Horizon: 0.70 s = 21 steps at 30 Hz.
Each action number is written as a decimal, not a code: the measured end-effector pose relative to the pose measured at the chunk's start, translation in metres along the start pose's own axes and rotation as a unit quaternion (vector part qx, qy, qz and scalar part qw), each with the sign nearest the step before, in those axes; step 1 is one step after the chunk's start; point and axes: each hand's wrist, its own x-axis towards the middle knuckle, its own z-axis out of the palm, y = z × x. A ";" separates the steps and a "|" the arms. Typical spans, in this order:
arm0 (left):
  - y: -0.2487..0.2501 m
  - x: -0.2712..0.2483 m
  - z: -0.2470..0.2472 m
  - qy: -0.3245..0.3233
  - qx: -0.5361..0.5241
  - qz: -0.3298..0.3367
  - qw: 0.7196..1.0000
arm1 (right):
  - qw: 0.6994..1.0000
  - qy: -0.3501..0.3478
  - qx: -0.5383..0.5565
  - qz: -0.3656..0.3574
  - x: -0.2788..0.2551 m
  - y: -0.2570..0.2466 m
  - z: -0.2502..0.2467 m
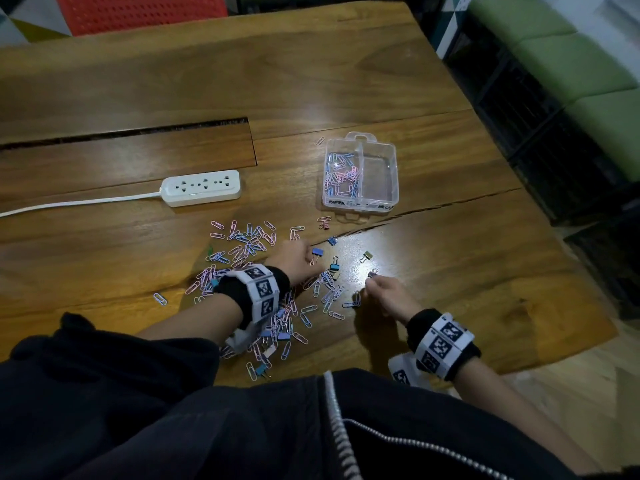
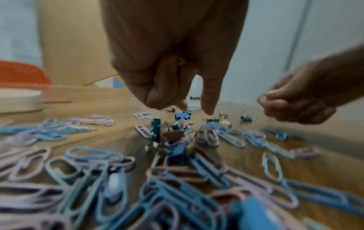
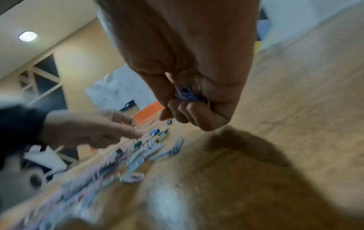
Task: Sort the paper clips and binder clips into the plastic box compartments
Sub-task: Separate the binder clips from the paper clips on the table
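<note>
Several pink and blue paper clips [image 1: 242, 244] [image 2: 98, 171] lie scattered on the wooden table [image 1: 450, 258], mixed with small binder clips. My left hand [image 1: 296, 258] [image 2: 187, 107] hovers over them, index finger straight down beside a blue binder clip [image 1: 317, 251] [image 2: 182, 116], other fingers curled; what they hold is unclear. My right hand [image 1: 370, 284] [image 3: 189, 112] grips blue paper clips [image 3: 186, 93] in its curled fingers, close to a small binder clip [image 1: 372, 273]. The clear plastic box [image 1: 395, 174] stands beyond, paper clips [image 1: 341, 178] in its left compartment, the right one bare.
A white power strip [image 1: 201, 187] with its cable lies to the left of the box. A long slot [image 1: 138, 131] cuts the tabletop behind it. More binder clips [image 1: 367, 255] sit between the hands and the box. The table's edge runs along the right.
</note>
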 end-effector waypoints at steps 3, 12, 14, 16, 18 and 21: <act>-0.005 0.003 0.004 0.018 0.082 -0.002 0.996 | 0.988 0.007 -0.143 -0.051 -0.001 0.006 0.010; -0.003 0.004 0.003 0.008 0.072 0.046 0.996 | 0.955 -0.008 -0.284 -0.082 0.004 -0.009 0.017; -0.005 0.004 0.002 -0.011 -0.057 0.057 0.997 | 0.952 -0.009 -0.294 -0.081 0.010 -0.011 0.019; -0.008 0.000 -0.001 -0.066 -0.257 0.038 0.963 | 0.944 -0.009 -0.317 -0.091 0.015 -0.011 0.022; -0.008 -0.004 -0.006 -0.112 -0.433 0.018 0.894 | 0.947 -0.003 -0.305 -0.104 0.016 -0.010 0.025; -0.007 -0.009 -0.012 -0.127 -0.555 0.005 0.822 | 0.979 0.021 -0.184 -0.085 0.014 -0.007 0.023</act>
